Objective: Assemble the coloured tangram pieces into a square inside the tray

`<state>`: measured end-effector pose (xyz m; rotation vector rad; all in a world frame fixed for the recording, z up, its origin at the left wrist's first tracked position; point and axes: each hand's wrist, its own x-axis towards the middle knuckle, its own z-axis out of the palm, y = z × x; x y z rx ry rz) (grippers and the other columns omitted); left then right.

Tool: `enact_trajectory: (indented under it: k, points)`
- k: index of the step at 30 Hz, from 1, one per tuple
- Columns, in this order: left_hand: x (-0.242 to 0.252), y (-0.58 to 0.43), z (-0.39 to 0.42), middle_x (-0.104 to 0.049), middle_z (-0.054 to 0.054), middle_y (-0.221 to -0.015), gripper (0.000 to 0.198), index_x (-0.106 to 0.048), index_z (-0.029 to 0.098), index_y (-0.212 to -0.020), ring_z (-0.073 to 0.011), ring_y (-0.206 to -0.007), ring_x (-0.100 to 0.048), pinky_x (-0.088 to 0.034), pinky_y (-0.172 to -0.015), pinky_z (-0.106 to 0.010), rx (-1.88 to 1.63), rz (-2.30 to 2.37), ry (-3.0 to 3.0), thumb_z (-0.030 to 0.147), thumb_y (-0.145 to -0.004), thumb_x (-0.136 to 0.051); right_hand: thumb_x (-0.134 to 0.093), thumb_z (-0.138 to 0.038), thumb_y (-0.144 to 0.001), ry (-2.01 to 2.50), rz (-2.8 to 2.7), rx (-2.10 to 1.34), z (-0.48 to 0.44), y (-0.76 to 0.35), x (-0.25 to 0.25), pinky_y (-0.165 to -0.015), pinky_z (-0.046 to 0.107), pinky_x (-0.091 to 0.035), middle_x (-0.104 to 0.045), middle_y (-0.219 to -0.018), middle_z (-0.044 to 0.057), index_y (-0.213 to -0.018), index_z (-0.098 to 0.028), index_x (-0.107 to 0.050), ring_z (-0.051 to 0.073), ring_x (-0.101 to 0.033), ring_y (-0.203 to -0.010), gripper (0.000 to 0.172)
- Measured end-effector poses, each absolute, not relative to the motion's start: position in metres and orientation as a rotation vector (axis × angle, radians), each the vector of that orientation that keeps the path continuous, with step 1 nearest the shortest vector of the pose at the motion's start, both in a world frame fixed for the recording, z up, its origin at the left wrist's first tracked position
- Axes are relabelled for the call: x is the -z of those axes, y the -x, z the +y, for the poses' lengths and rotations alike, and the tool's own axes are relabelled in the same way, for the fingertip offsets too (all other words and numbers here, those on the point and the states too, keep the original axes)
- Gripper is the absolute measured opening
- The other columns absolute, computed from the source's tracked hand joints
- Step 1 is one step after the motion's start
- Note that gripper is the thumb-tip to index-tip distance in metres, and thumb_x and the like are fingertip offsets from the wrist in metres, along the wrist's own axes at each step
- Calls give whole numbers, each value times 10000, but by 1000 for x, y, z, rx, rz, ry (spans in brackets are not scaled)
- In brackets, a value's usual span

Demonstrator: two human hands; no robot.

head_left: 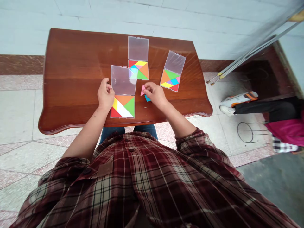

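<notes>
Case (138, 48) — open — beyond pink piece (142, 90)

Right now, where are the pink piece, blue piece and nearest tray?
pink piece (142, 90): head view, left corner.
blue piece (147, 99): head view, lower corner.
nearest tray (122, 110): head view, white strip.

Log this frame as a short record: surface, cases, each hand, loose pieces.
surface: wooden table
cases: three, lids open: near case, middle case, right case
left hand: at near case's left edge, by the hinge
right hand: pinches pink piece
loose: blue piece, beside right hand
</notes>
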<state>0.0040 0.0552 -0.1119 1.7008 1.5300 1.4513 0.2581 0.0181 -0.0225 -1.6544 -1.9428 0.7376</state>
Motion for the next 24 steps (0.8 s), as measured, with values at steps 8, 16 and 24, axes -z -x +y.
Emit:
enact_trajectory:
  k: [8,16,24]
  points:
    - [115,-3,58,-546,23,-772,359,-536,241,-1220,-152,-811,-636,-528,-919,-380,-1470,1511,-1698,324,-877,-601,-529,-370,-922,1931,-2117,-588,25,-285,33,-659,281,-408,-625,-798,58,-825,-171,-623,154,-534,-665,240]
    - [112,-2,58,-554,41,-717,310,-552,241,-1180,-142,-751,-626,-537,-891,-371,-1455,1532,-1705,334,-886,-588,-526,-180,-907,1550,-2434,-630,-7,-200,12,-866,322,-449,-653,-1078,100,-1033,-169,-634,226,-603,-1022,166]
    - [115,-5,58,-582,31,-756,276,-540,231,-1153,-140,-748,-635,-548,-858,-350,-1486,1556,-1623,298,-887,-575,-539,-181,-916,1652,-2029,-1205,-28,-136,21,-860,352,-537,-686,-1124,120,-1282,-157,-499,214,-689,-954,369]
